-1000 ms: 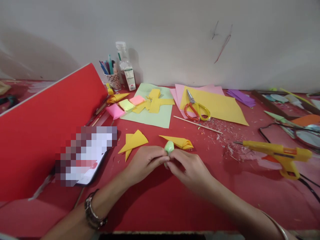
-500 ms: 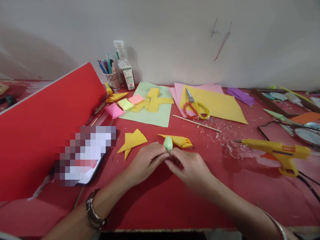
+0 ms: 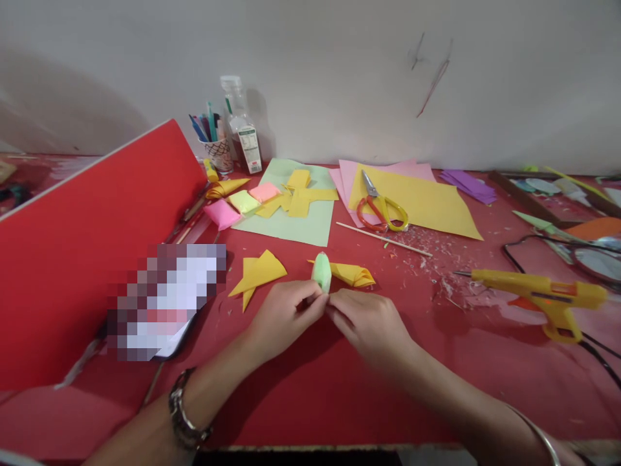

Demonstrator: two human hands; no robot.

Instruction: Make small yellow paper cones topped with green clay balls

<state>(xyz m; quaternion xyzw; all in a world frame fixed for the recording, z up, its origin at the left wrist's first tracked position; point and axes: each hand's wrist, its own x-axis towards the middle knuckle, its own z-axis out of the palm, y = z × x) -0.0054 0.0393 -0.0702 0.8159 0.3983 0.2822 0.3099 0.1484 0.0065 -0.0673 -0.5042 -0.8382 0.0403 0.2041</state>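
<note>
A small light green piece with a rounded, elongated shape (image 3: 321,273) stands up between my fingertips; I cannot tell whether it is rolled paper or clay. My left hand (image 3: 286,315) pinches its lower end between thumb and forefinger. From the other side, the fingertips of my right hand (image 3: 371,327) close on the same lower end, which they hide. Just behind it on the red table lies a rolled yellow paper cone (image 3: 354,274). Folded yellow paper pieces (image 3: 262,273) lie beyond my left hand.
A yellow glue gun (image 3: 538,294) lies at right. Scissors (image 3: 381,207) rest on yellow paper (image 3: 431,207), with a thin stick (image 3: 383,238) in front. At left are a phone (image 3: 179,310) and a raised red board (image 3: 107,246). A bottle (image 3: 245,133) and pen cup (image 3: 217,154) stand behind.
The green piece has turned more upright and shifted slightly left, showing more of its length above my fingers. Both hands stay together at its base.
</note>
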